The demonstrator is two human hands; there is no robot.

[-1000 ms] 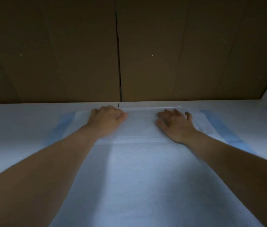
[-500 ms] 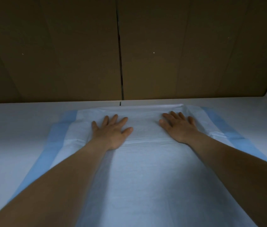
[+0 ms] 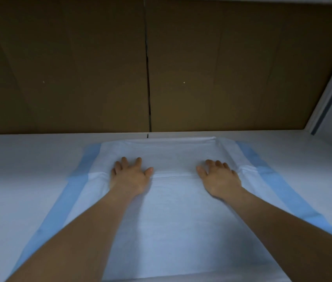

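Near the far edge of the bench (image 3: 18,159), my left hand (image 3: 130,178) and right hand (image 3: 220,180) lie flat and open on the blue-edged pad (image 3: 171,220), gripping nothing, so uneven pressing could skid or wrinkle it

My palms feel a soft, matt, paper-like pad (image 3: 181,220) with smoother blue plastic-looking borders. It lies on a smooth white table (image 3: 18,169). The far wall (image 3: 79,68) looks like matt brown cardboard.
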